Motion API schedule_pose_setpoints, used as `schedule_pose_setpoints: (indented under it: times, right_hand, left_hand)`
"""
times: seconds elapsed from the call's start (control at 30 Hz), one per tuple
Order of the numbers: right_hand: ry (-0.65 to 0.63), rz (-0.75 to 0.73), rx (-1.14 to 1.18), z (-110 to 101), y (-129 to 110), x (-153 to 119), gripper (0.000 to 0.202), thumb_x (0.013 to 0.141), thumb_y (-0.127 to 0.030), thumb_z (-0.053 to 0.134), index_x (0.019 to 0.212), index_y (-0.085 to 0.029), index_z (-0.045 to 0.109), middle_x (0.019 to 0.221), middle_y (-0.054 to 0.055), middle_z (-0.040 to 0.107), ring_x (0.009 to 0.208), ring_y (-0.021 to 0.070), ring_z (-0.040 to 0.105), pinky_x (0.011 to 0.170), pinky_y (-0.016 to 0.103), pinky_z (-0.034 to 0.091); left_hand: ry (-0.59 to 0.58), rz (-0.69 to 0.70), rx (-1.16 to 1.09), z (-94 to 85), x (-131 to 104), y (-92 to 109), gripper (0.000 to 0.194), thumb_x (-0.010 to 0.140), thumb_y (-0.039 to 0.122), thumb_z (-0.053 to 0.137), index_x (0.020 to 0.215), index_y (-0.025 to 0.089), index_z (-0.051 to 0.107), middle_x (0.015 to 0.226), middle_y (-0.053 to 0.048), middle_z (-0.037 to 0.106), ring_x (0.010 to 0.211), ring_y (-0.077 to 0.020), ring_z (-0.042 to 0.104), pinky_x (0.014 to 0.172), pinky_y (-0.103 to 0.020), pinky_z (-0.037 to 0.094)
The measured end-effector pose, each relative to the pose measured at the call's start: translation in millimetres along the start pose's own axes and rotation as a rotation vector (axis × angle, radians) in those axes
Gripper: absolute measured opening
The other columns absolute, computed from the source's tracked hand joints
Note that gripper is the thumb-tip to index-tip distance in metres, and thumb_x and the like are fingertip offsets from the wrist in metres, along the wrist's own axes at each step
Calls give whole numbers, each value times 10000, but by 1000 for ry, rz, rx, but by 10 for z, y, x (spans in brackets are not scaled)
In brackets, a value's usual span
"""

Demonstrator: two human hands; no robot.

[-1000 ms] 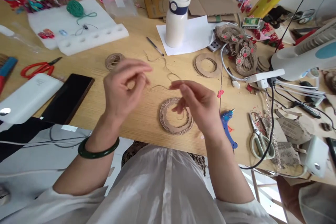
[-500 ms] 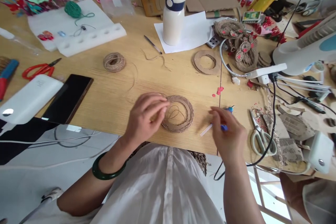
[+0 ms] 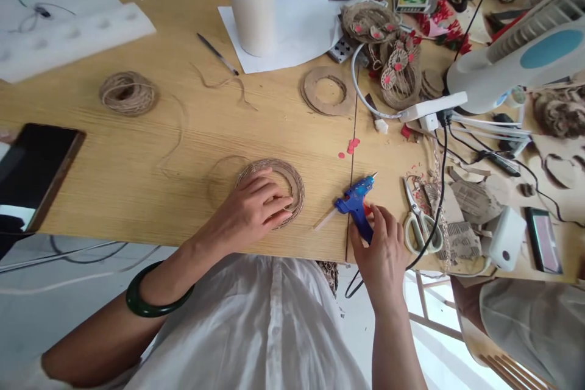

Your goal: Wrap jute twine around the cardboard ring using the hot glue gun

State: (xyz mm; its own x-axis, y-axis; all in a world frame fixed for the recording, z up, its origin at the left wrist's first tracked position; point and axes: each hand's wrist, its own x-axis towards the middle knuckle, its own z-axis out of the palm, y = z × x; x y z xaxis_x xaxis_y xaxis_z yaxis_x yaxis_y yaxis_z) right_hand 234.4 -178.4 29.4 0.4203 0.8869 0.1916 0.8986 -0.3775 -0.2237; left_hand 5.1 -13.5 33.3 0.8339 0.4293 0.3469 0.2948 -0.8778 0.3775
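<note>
My left hand [image 3: 258, 204] rests over the twine-wrapped cardboard ring [image 3: 297, 186], its fingers bent across the opening and close together; whether they grip the ring is hard to make out. Around the handle of the blue glue gun [image 3: 354, 200], my right hand [image 3: 379, 244] has its thumb on one side and fingers on the other. The gun lies on the table with a clear glue stick [image 3: 325, 219] out of its back. Loose twine runs left from the ring towards a twine coil [image 3: 127, 93].
White-handled scissors [image 3: 423, 225] lie right of my right hand, by a black cable [image 3: 441, 195] and cardboard scraps. Behind are a bare cardboard ring [image 3: 312, 92], a pen [image 3: 217, 53] and a white bottle [image 3: 251, 9]. A phone [image 3: 34, 167] lies far left.
The view has shifted right. My left hand has come down from the ring's left edge over its middle. My right hand has lowered and opened out around the glue gun's handle.
</note>
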Motion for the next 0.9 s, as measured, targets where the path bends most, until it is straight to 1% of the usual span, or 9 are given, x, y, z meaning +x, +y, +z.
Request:
schedule_pose_setpoints:
  times: [0.17,0.23,0.33,0.43,0.5,0.57,0.63,0.73,0.9]
  right_hand:
    - [-73,91,216,17,203,138,368,865,-335,628,1199,-180,636,1129,156,667,903,296,663,749,447,561]
    - [-44,255,483,-28,255,182,305,802,-316,681,1083,-199,669,1008,97,659,759,225,634,674,386,544]
    - [14,491,1139,-137,240,204,203,783,-294,667,969,-214,652,926,44,601,607,144,539,496,287,456]
    - [-82,539,1563,-197,55,171,190,768,-234,713,939,-226,630,834,-15,484,515,81,426,374,201,288]
    - [-222,489,1557,-169,-152,140,121,831,-218,707,856,-227,588,733,-43,427,502,90,434,372,200,295]
    - [-324,389,1458,-100,-381,128,101,884,-224,671,910,-241,575,774,-30,502,528,106,489,409,221,373]
    - [-367,184,1322,-25,-585,156,107,895,-203,628,862,-238,532,855,9,582,712,163,611,641,307,528]
    - [-376,-70,1141,48,-787,304,119,886,-165,598,898,-247,512,1008,55,662,952,224,647,908,387,509]
    - [-505,-224,1029,137,-971,746,92,840,-193,581,924,-225,561,1009,64,690,774,199,633,779,345,526]
  left_hand:
    - [48,-10,86,-27,-63,83,140,972,214,629,1091,176,692,838,-28,682,828,-186,619,922,-408,548]
    - [74,-35,105,-36,-100,137,155,967,207,641,1109,159,681,831,-31,673,807,-183,609,845,-374,543]
    - [83,-41,118,-62,-165,209,172,960,166,642,1130,154,668,819,-20,668,773,-170,600,827,-360,526]
    - [85,-45,124,-79,-244,257,184,951,107,625,1127,142,666,814,-17,668,744,-160,599,837,-365,516]
    - [89,-55,115,-65,-295,283,186,951,89,610,1122,134,665,808,-17,661,731,-156,595,829,-366,516]
    - [87,-53,100,-34,-333,310,189,957,86,594,1130,132,658,807,-17,654,735,-157,593,811,-359,518]
    - [86,-25,93,-3,-350,331,195,965,86,577,1143,126,647,818,-20,656,750,-161,598,797,-351,521]
    - [113,16,103,-1,-354,340,191,986,100,548,1155,126,635,828,-20,655,774,-165,602,805,-345,530]
    - [137,5,142,-87,-376,313,216,1009,103,506,1190,123,622,835,-25,655,775,-169,600,787,-342,537]
